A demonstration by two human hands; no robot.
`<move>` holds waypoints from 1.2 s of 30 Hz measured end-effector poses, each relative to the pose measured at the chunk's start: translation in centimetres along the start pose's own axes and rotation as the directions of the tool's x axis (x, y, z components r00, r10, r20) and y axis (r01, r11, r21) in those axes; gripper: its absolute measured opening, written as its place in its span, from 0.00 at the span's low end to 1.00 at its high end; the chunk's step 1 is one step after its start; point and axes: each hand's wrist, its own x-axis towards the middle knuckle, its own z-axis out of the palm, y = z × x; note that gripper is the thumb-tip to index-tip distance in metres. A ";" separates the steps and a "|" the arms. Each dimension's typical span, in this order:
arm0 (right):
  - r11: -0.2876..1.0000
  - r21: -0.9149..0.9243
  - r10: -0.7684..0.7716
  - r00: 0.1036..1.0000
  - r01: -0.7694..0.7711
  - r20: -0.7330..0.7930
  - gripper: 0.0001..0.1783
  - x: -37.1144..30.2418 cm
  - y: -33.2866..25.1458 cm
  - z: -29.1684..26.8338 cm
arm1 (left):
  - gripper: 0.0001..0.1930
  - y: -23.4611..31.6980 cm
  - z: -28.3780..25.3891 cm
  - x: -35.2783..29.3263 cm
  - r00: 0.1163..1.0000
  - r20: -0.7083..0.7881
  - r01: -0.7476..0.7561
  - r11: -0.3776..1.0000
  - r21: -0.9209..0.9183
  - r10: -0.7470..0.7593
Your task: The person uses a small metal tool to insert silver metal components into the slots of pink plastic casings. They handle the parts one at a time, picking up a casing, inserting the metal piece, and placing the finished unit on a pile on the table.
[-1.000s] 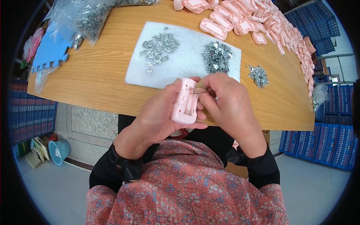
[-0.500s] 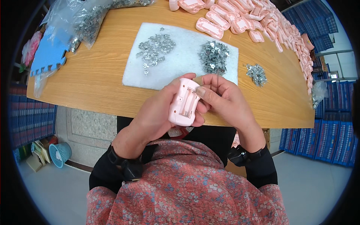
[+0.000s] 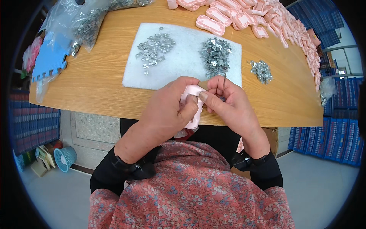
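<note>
Above the table's near edge, a pale pink plastic battery housing (image 3: pixel 195 121) is gripped in my left hand (image 3: pixel 162 103). The left thumb presses into its battery slot and hides most of the inside. My right hand (image 3: pixel 234 105) is closed at the housing's upper right edge, thumb tip touching it. A thin dark rod-like tool (image 3: pixel 224 81) sticks up from between the right fingers; its kind is unclear. Something tan (image 3: pixel 203 84) shows by the fingertips. Beyond the hands, a white foam sheet (image 3: pixel 183 78) carries loose flat metal pieces (image 3: pixel 154 47) and a denser heap of metal clips (image 3: pixel 215 57).
A small pile of metal parts (image 3: pixel 261 71) lies right of the sheet. Many pink housings (image 3: pixel 210 25) cover the table's far right. Plastic bags of metal parts (image 3: pixel 89 28) and a blue foam mat (image 3: pixel 49 57) are at left. A blue basket (image 3: pixel 65 158) stands on the floor.
My left thumb has moved over the housing and into its slot, covering the metal contacts seen before. The thin tool now stands upright in my right hand.
</note>
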 end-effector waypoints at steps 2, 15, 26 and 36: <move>0.996 0.078 0.036 0.999 -0.036 0.000 0.10 -0.3 -0.7 0.2 | 0.15 -0.6 0.4 0.0 1.000 -0.020 -0.018 0.997 -0.068 0.017; 0.992 0.016 -0.125 0.992 0.125 -0.004 0.14 0.2 0.2 0.3 | 0.15 -2.2 -0.3 0.5 0.848 0.530 0.529 0.122 -0.840 -0.025; 0.973 -0.220 -0.119 0.961 0.064 -0.249 0.10 -2.3 2.7 -6.4 | 0.22 -0.6 -0.3 0.3 0.907 0.371 0.422 0.428 -0.799 -0.201; 0.747 -0.660 -0.362 0.883 0.084 -0.297 0.09 0.4 2.4 -5.0 | 0.25 -3.7 -0.8 0.5 0.977 0.200 0.209 0.144 -0.967 -0.073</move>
